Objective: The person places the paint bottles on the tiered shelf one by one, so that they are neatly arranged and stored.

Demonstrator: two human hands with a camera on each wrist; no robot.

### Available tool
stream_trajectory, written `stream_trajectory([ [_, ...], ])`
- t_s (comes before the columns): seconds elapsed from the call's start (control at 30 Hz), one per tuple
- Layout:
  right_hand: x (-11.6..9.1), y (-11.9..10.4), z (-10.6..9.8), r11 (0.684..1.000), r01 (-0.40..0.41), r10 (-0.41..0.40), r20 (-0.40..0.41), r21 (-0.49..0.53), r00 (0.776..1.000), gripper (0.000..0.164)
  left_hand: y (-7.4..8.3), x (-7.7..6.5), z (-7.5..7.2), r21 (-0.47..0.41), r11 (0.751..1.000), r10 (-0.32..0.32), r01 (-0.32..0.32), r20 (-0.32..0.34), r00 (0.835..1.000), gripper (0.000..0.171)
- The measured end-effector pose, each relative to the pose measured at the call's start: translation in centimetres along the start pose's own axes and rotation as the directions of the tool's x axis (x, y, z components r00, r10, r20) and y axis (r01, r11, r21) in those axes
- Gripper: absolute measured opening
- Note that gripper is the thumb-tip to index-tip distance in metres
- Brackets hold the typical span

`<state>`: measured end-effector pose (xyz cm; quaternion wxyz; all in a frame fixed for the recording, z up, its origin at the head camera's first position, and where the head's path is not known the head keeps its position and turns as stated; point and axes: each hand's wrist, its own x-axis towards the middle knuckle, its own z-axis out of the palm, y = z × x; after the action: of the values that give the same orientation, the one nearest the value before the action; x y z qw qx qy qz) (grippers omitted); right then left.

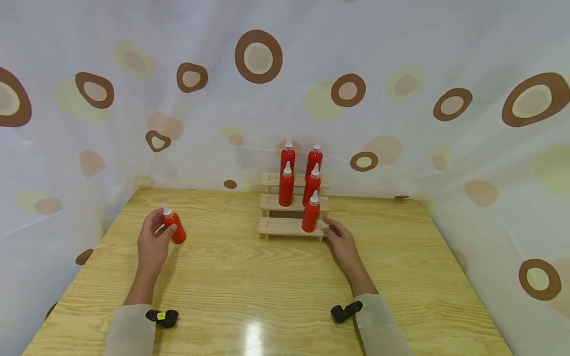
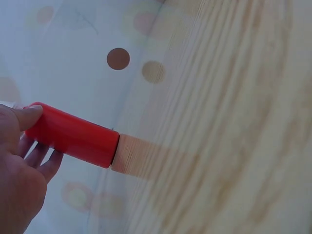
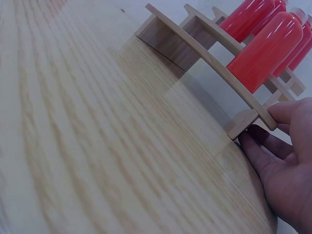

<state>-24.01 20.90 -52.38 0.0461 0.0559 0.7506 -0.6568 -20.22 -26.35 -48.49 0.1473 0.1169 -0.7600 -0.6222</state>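
My left hand grips a red squeeze bottle with a white pointed cap, at the left part of the table. Thumb and fingers wrap its upper body; the bottle leans slightly, its base close to the tabletop. In the left wrist view the red body shows, while the hand hides most of the cap end. My right hand holds the right end of a three-step wooden rack. The right wrist view shows its thumb by the rack's leg and a finger at the lowest step's end.
Several matching red bottles stand upright on the rack: two on the top step, two on the middle, one bottle at the right of the lowest. A patterned curtain hangs behind the wooden table and along its sides.
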Motion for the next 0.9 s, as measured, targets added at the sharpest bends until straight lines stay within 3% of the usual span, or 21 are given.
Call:
stream_trajectory([
  [0.2,0.3,0.8,0.0,1.000,0.027,-0.027,-0.020,0.002,0.999,0.041,0.5,0.0,0.2,-0.003,1.000,0.010,-0.010,0.026,1.000,0.056],
  [0.4,0.3,1.0,0.0,0.999,0.052,-0.052,-0.024,-0.006,0.998,0.041,1.5,-0.5,1.4,-0.010,1.000,0.025,-0.024,0.086,0.996,0.056],
  [0.63,0.3,1.2,0.0,0.998,0.053,-0.053,-0.021,-0.016,0.998,0.041,2.3,-1.2,4.1,-0.001,0.995,0.095,-0.096,0.167,0.981,0.057],
  [0.9,0.3,1.2,-0.1,0.998,0.058,-0.059,-0.022,-0.026,0.998,0.042,3.3,-1.7,7.5,-0.041,0.991,0.131,-0.124,0.271,0.954,0.056],
])
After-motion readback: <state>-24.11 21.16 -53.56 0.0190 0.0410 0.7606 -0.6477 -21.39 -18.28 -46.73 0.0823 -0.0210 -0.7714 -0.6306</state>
